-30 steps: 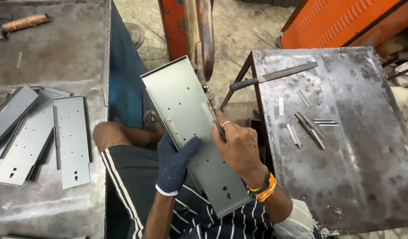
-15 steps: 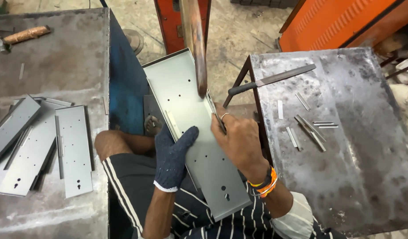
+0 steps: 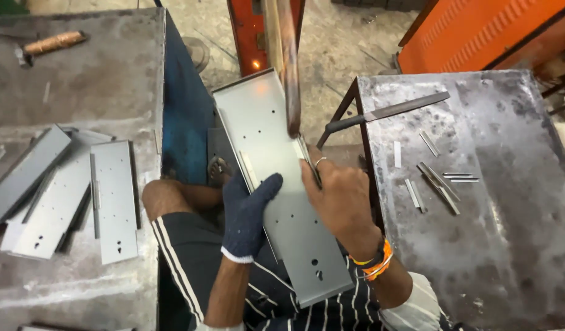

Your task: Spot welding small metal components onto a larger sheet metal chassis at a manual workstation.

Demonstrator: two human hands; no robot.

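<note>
A long grey sheet-metal panel [image 3: 276, 171] with punched holes lies across my lap, its far end pointing away from me. My left hand [image 3: 248, 211], in a dark blue glove, grips the panel's left side near the middle. My right hand [image 3: 337, 196], bare with an orange wristband, holds a thin metal strip [image 3: 308, 160] against the panel's right edge. A vertical metal arm [image 3: 290, 73] of a machine comes down onto that edge just beyond my right fingers.
A grey worktable [image 3: 74, 92] on the left carries a pile of similar panels [image 3: 68, 196] and a wooden-handled tool [image 3: 52, 43]. The steel table [image 3: 503, 214] on the right holds a flat file [image 3: 386, 113] and several small metal strips [image 3: 435, 181]. An orange cabinet [image 3: 478, 30] stands behind.
The panel has slid away from me toward the machine arm. Both hands moved forward with it, and the arm now meets the panel's right edge.
</note>
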